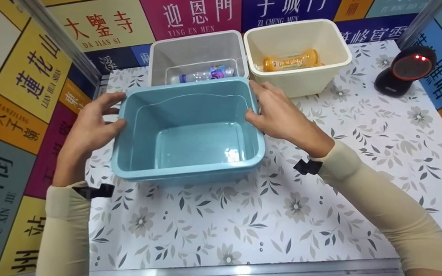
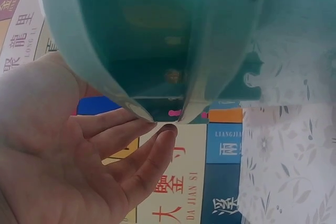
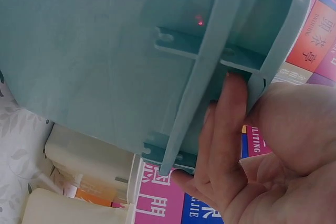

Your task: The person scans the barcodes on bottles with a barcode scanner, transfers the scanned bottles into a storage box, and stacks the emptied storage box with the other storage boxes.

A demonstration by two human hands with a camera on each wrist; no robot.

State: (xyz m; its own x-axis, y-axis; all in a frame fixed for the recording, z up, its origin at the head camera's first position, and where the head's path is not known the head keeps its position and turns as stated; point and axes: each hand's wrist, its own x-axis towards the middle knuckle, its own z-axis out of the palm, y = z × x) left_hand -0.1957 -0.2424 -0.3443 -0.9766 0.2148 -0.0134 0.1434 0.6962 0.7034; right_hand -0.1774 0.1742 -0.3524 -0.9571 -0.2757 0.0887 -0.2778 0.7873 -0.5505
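A light blue plastic bin point(image 1: 190, 170), with nothing in it, stands between the two hands, its far rim overlapping the grey bin in the head view. My left hand point(image 1: 92, 124) holds its left rim near the far corner, thumb at the edge. In the left wrist view, the fingertips point(image 2: 167, 129) meet the rim from outside. On the opposite side, my right hand point(image 1: 276, 109) grips the right rim, thumb over the edge. Its other fingers point(image 3: 231, 103) reach beneath the lip, beside the ribs, in the right wrist view.
Behind the blue bin, a grey bin point(image 1: 198, 46) contains a clear bottle point(image 1: 205, 74) with a purple label. Beside it, a cream bin point(image 1: 297, 82) has an orange-coloured bottle point(image 1: 290, 60) inside. A black scanner-like device point(image 1: 405, 71) stands at the right on the floral table cover point(image 1: 259, 222). Sign-covered walls surround the table.
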